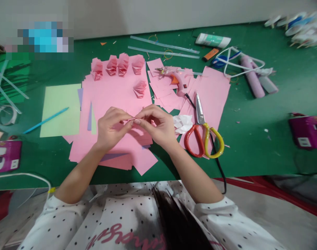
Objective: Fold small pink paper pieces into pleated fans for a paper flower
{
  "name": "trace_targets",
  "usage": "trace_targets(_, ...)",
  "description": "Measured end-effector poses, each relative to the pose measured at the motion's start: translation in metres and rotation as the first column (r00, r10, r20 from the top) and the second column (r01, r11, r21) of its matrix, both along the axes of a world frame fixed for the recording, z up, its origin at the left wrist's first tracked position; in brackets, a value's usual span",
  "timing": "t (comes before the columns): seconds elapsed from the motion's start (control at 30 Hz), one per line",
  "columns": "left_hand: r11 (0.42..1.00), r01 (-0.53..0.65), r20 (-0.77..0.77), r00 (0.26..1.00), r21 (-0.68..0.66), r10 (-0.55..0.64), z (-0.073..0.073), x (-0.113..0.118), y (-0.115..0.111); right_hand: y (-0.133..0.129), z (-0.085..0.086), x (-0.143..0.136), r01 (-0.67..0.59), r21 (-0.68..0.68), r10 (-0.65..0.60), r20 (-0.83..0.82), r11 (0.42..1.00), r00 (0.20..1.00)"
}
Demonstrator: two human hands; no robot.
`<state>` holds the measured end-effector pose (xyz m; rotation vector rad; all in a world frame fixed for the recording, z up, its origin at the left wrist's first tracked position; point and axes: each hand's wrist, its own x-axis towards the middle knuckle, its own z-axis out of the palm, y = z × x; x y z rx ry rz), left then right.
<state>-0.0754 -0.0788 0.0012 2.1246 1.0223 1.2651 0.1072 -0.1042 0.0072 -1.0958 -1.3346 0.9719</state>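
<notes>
My left hand (112,125) and my right hand (158,122) meet above a stack of pink paper (114,100). Between their fingertips they pinch a small folded piece of pink paper (131,119), mostly covered by the fingers. Several pleated pink paper pieces stand along the stack's far edge, one of them a fan-like piece (122,65). Another pleated piece (140,89) lies closer, just beyond my right hand. To the right of that hand is a crumpled white tissue (183,123), with scissors (200,121) with red and yellow handles beside it.
A pink glue gun (178,77) rests on cut pink sheets, its black cord running to the table's front edge. Clear glue sticks (163,50) lie at the back. On the left are a pale green sheet (61,104), a blue pencil (48,119) and a tape roll (5,115).
</notes>
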Motion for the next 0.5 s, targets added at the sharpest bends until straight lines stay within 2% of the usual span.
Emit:
trace_targets(0.17, 1.0, -0.001, -0.015, 1.0, -0.015, 0.001, -0.0025, -0.0004, -0.0004, 0.0023, -0.0007, 0.0047, -0.037, 0.039, 0.035, 0.07, 0.999, 0.997)
trace_targets(0.3, 0.999, -0.005, -0.037, 0.999, 0.041, 0.007, -0.0038, 0.0001, 0.0002, 0.0015, 0.0001, 0.0032, -0.034, 0.072, 0.027, 0.092, 0.997, 0.995)
trace_targets(0.4, 0.989, -0.058, -0.057, 0.996, 0.137, 0.066, -0.0043, -0.0007, 0.0008, -0.0002, 0.0007, -0.0002, -0.029, -0.004, 0.029, -0.022, 1.0, 0.999)
trace_targets(0.5, 0.966, -0.072, -0.064, 0.994, 0.248, 0.09, -0.0061, -0.0032, 0.0014, -0.0006, -0.0005, -0.0012, -0.134, -0.149, 0.109, -0.167, 0.98, 0.98)
